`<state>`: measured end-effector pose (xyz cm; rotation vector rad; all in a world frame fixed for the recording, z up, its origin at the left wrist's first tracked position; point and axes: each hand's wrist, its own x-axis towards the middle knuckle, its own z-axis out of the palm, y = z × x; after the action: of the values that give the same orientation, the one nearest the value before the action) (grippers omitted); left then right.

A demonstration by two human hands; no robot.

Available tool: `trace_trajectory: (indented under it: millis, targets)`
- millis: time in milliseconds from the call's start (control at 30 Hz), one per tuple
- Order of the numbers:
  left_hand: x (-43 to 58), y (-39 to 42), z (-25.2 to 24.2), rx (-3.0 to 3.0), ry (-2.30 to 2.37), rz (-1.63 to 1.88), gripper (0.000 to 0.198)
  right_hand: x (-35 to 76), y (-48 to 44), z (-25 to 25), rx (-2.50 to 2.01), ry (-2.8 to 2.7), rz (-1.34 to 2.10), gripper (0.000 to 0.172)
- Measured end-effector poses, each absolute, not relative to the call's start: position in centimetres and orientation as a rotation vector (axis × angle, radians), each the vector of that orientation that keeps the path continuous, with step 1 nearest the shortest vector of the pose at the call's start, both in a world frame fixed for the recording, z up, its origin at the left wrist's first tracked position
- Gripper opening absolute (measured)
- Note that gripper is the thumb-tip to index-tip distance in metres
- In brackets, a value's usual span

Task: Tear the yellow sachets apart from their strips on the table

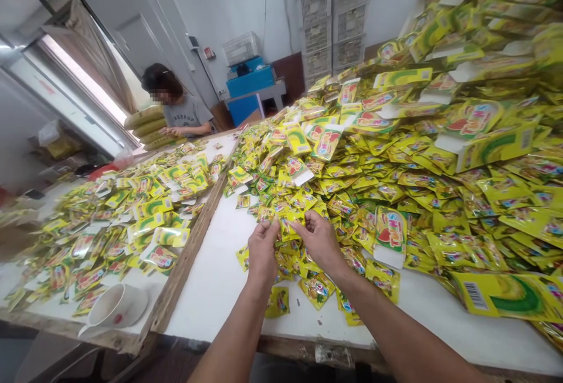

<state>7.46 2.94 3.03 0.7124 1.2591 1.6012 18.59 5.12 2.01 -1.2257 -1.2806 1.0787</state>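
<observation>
Between my two hands, over the white table, a small yellow foil packet (pixel 291 226) is pinched at its sides. My left hand (pixel 263 248) has its fingers closed on the packet's left edge. On the opposite edge, my right hand (pixel 320 239) grips with thumb and bent fingers. Underneath and around them lie many similar packets (pixel 317 290), yellow with coloured print. A flat yellow and green box (pixel 390 233) with a white flap rests to the right of my right hand.
A big heap of packets and flat boxes (pixel 475 166) rises on the right. Left of a wooden strip (pixel 193 254) lies another pile (pixel 109 224) and a white cup (pixel 118 308). A person (pixel 187 110) in a grey shirt works at the far end. Stacked crates (pixel 316 25) stand behind.
</observation>
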Motion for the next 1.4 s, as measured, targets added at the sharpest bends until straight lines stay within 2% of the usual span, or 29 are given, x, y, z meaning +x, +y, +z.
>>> trace_trajectory:
  millis: [167,267,367,433,500,567,633,733,833,1000,1100,1300,1400]
  targets:
    - [7.8,3.7,3.6,0.696,1.272,1.582,0.036,19.3,5.1,2.7,-1.164,-1.326,1.155,0.029]
    - [7.3,5.1,4.7,0.826,1.226,1.395,0.031,19.8,5.2,3.4,-1.161,-1.300,1.217,0.036]
    - [6.2,8.0,6.3,1.169,1.317,1.231,0.025,20.5,5.5,3.9,-1.250,-1.218,1.110,0.041]
    - [5.5,10.7,7.3,1.578,1.500,1.197,0.036,20.9,5.7,4.1,-1.341,-1.165,1.042,0.045]
    - [5.3,13.6,8.1,2.067,1.688,1.058,0.060,21.0,5.9,3.9,-1.403,-1.154,1.019,0.046]
    - [5.6,16.2,8.6,2.468,1.735,0.757,0.077,21.0,6.1,3.6,-1.405,-1.155,1.029,0.044]
    - [6.3,18.1,8.9,2.701,1.685,0.469,0.083,20.9,6.2,3.3,-1.376,-1.150,1.069,0.042]
    - [7.3,19.4,9.3,2.856,1.606,0.216,0.084,20.9,6.2,3.2,-1.337,-1.152,1.137,0.038]
    - [7.6,19.4,9.8,2.866,1.563,0.108,0.082,20.9,6.2,3.5,-1.325,-1.175,1.166,0.036]
    - [6.7,19.3,10.9,2.611,1.424,0.168,0.081,21.4,6.6,3.2,-1.356,-1.153,1.138,0.049]
    - [6.6,19.8,11.4,2.554,1.388,0.222,0.070,21.7,7.1,2.5,-1.370,-1.123,1.074,0.052]
    - [7.6,21.1,10.9,2.893,1.373,0.013,0.069,21.9,7.4,2.2,-1.377,-1.176,1.014,0.038]
    - [7.4,20.7,10.3,2.923,1.414,0.115,0.063,22.1,7.2,2.9,-1.400,-1.183,0.997,0.035]
